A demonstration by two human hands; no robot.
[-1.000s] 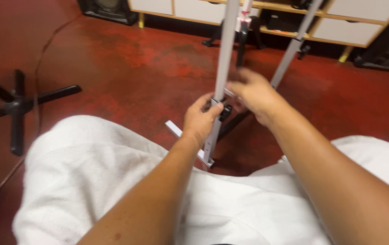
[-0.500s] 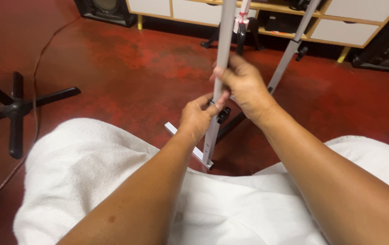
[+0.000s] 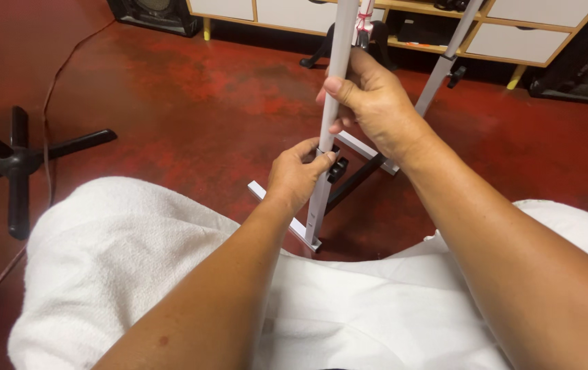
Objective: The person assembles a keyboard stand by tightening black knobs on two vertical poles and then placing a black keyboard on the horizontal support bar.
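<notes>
With the right hand [image 3: 376, 103] gripping the upright grey metal stand pole [image 3: 332, 116] near the knees, the left hand [image 3: 297, 175] pinching its black locking knob [image 3: 336, 168] should turn firmly while the pole stays steady.

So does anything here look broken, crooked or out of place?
Nothing looks damaged or spilled. The right hand grips the grey pole of a stand; the left hand pinches the black knob on it. The pole leans slightly, held that way. A cable trails loosely across the red floor.

pole [image 3: 335, 75]: smooth matt grey metal | knob [image 3: 336, 168]: black plastic | towel [image 3: 116, 260]: white terry cloth | floor [image 3: 191, 103]: worn red paint
</notes>
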